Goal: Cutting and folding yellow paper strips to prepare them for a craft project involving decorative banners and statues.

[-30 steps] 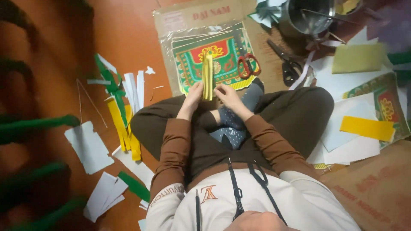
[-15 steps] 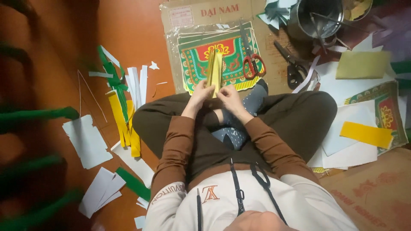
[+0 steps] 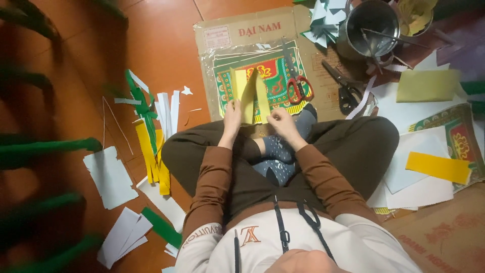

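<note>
Head view looks straight down on a person sitting cross-legged on a red-brown floor, both hands raised over the crossed ankles. Between them stands a folded yellow paper [image 3: 248,96], its long axis running away from the person toward the flattened cardboard sheet [image 3: 262,30], its top edge spread into a fan of leaves and its lower end pinched together. The left hand [image 3: 232,115] closes thumb and fingers on the paper's lower left edge; the right hand [image 3: 279,121] is curled just beside the lower right corner, fingertips at the paper, though whether it truly grips cannot be told. Both forearms in brown sleeves angle inward from the knees. On the cardboard, behind the paper, lies a patterned green and red print [image 3: 268,71] with red-handled scissors [image 3: 298,86] on it; black scissors [image 3: 343,88] lie right of those, near a metal pot [image 3: 371,25]. Left of the cardboard, yellow, green and white paper strips [image 3: 151,136] are scattered.
</note>
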